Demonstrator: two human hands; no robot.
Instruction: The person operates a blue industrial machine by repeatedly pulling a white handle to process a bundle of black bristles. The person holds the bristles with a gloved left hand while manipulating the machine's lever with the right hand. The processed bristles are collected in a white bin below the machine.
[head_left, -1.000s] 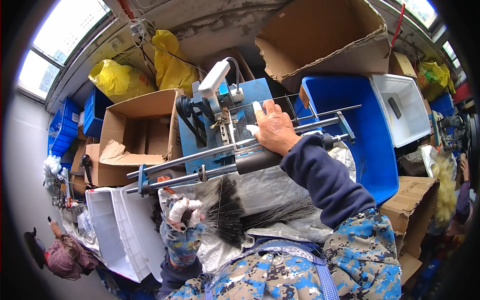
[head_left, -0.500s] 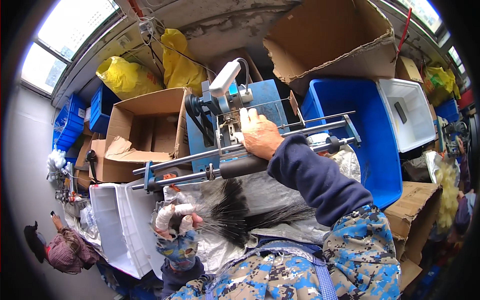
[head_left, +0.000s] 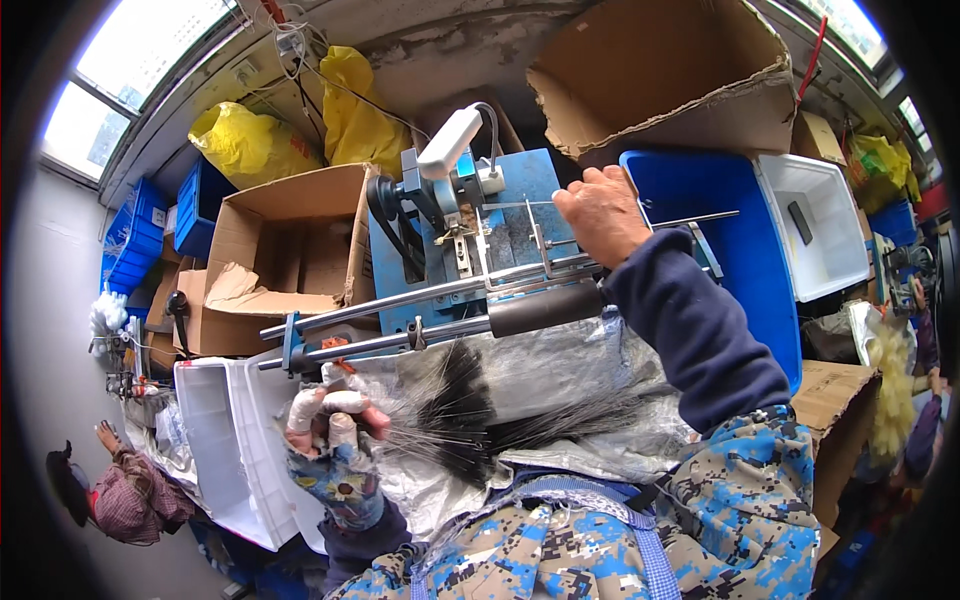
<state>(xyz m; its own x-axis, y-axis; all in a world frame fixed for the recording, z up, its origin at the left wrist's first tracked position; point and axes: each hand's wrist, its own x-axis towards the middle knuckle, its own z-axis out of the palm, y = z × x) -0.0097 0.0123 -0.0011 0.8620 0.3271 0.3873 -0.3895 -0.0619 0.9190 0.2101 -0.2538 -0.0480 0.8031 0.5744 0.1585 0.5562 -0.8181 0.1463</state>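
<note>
One bundle of black bristles [head_left: 455, 405] lies fanned over the silver sheet [head_left: 560, 365] on the lap, pinched at its end by the taped left hand [head_left: 330, 425]. The right hand [head_left: 600, 212] closes around a thin rod [head_left: 690, 217] on the blue machine [head_left: 470, 250], above two long steel rails [head_left: 400, 320]. One open cardboard box [head_left: 280, 260] sits left.

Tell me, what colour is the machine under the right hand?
Blue. The machine shows best in the head view, its body blue beneath the right hand.
</note>
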